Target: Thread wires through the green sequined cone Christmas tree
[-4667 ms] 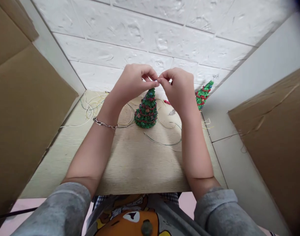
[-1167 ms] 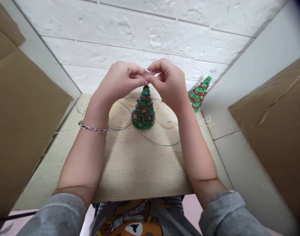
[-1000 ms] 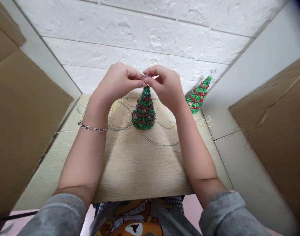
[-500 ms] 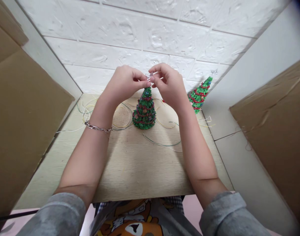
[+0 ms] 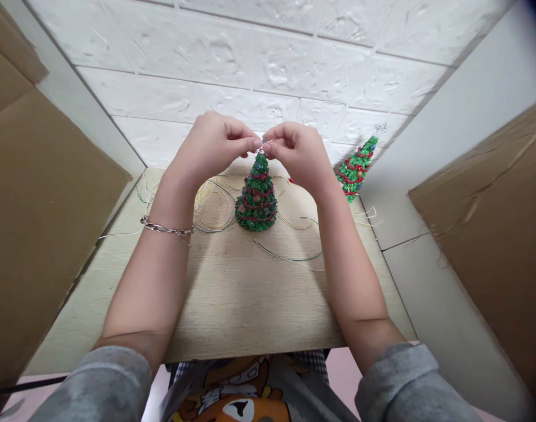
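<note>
Tree (image 5: 256, 196) on my desk (image 5: 241, 293).
My left hand (image 5: 213, 146) and right hand (image 5: 297, 153) pinch a tiny piece (image 5: 263, 142) just above its tip.

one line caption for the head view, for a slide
Left hand and right hand pinch a tiny piece above a green beaded tree on a wooden board.

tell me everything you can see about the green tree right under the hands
The tree is a small cone, seemingly of green beads, ringed with red strands and dotted with coloured beads. It stands upright on the table among loose wires. The left hand and right hand pinch a shiny bit at its tip.
</note>
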A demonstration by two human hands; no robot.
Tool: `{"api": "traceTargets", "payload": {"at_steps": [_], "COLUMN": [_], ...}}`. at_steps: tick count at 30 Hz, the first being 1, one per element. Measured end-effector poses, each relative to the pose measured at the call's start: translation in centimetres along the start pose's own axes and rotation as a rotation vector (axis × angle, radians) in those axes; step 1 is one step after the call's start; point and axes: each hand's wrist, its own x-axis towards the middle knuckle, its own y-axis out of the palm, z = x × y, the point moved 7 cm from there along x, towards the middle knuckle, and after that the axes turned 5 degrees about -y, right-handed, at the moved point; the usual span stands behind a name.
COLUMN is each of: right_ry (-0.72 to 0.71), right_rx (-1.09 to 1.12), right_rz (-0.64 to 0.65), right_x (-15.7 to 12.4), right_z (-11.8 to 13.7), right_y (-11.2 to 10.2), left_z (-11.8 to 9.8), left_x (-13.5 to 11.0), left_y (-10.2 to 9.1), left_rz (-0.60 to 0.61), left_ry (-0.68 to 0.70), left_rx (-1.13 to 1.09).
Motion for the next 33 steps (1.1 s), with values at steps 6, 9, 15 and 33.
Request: {"api": "traceTargets", "payload": {"at_steps": [6, 9, 15, 33], "right_ry": [0.112, 0.079, -0.008, 0.063], "right_rx": [0.190, 0.179, 0.124, 0.053], "right_rz": [0.015, -0.010, -0.002, 0.068], "right_x": [0.1, 0.1, 0.1, 0.0], "right_z": [-1.6, -1.4, -0.6, 0.7], "right_y": [0.3, 0.2, 0.0, 0.0], "left_z": [0.6, 1.4, 2.3, 2.0], "left_x": [0.3, 0.4, 0.5, 0.1], "left_y": [0.4, 0.9, 1.2, 1.1], "left_rz": [0.050, 0.113, 0.161, 0.136], "left_ry": [-0.060, -0.072, -0.070, -0.153], "left_rx": [-0.058, -0.135, -0.183, -0.116]}}
